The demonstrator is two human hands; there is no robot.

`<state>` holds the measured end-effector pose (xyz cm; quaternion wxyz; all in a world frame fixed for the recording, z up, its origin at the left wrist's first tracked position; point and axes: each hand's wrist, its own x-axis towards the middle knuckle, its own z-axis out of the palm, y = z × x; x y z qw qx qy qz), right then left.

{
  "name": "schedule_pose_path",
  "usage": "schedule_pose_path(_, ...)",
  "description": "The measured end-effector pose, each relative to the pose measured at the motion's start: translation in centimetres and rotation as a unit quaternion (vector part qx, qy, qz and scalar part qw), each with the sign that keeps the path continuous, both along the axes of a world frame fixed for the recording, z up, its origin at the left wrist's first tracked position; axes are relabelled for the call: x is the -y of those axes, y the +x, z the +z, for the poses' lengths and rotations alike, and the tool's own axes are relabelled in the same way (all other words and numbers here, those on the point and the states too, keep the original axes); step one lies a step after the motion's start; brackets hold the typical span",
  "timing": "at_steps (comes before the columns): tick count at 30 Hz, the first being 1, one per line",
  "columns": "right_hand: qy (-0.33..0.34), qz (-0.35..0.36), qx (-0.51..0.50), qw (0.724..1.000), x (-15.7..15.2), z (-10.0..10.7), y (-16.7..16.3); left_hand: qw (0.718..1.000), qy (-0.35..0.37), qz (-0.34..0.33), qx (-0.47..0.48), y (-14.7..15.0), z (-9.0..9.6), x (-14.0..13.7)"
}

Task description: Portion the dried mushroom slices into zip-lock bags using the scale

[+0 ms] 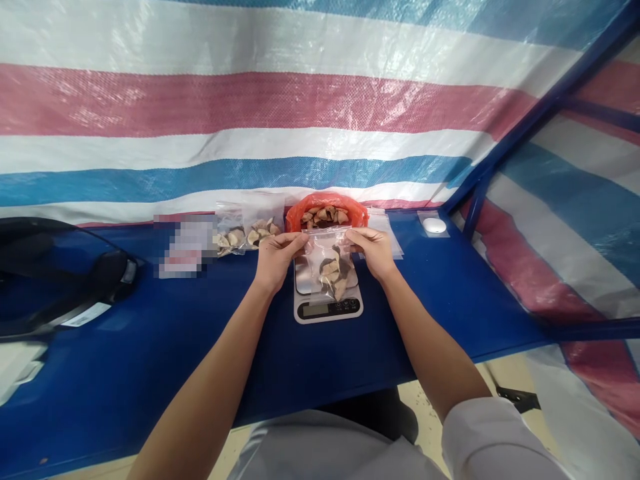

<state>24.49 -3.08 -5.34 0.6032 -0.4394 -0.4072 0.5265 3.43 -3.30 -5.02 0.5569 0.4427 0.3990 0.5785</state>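
A clear zip bag (333, 267) with several dried, pale and dark pieces in it hangs between my hands. My left hand (280, 257) pinches its upper left corner, and my right hand (373, 248) pinches the upper right one. Right below the bag lies a white kitchen scale (329, 317) with a small display; I cannot make out a reading. Behind my hands stands an open red plastic bag (327, 200) holding more of the same dried pieces.
Left of the red bag are two filled zip bags (231, 237) and a blurred-out paper (185, 247). Flat clear bags (390, 233) and a white rounded object (435, 226) lie to the right. A black strapped item (100, 287) sits at the left on the blue table (200, 333).
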Motion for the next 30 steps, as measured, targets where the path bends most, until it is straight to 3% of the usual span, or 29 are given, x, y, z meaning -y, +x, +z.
schedule_pose_path(7, 0.012, -0.022, 0.009, 1.000, 0.17, -0.04, -0.20, 1.000, -0.012, 0.002, -0.004, 0.01, 0.09, 0.16)
schedule_pose_path(16, 0.019, -0.013, 0.055, 0.998, 0.62, 0.16, -0.48, 0.995, 0.078, 0.032, -0.053, 0.29, -0.24, 0.21)
schedule_pose_path(24, 0.031, -0.017, 0.041, 0.999, 0.72, 0.22, -0.83, 0.990, 0.086, 0.069, -0.091, 0.31, -0.12, 0.32)
schedule_pose_path(30, 0.027, -0.022, 0.058, 0.998, 0.67, 0.03, -0.85, 0.989, 0.084, 0.045, -0.111, 0.59, 0.31, 0.48)
